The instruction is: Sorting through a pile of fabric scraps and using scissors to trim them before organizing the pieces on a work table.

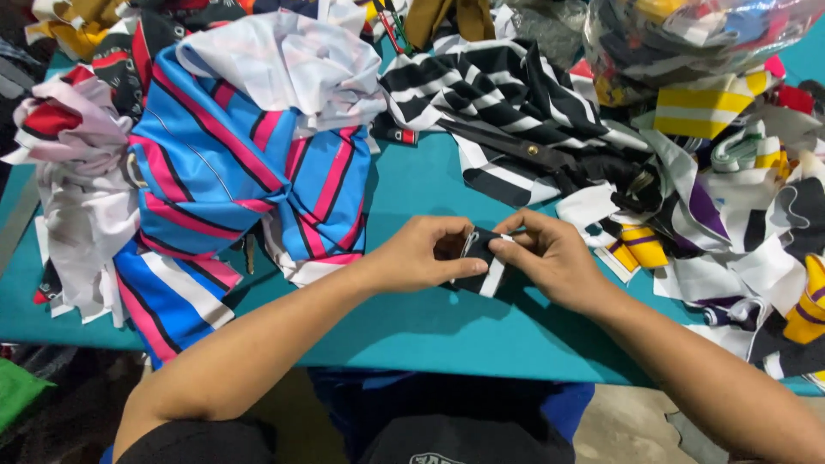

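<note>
A small black and white fabric piece (483,262) is held between both my hands just above the teal table (421,326). My left hand (421,253) pinches its left side with thumb and fingers. From the right, my right hand (554,258) grips the same piece, fingers curled over its top edge. Most of the piece is hidden by my fingers.
A blue, pink and white striped fabric bundle (249,172) lies to the left. Black and white striped cloth (507,94) with black scissors (533,155) on it sits behind my hands. Mixed purple, yellow and white scraps (730,215) pile at the right; a clear bag of scraps (687,34) stands beyond.
</note>
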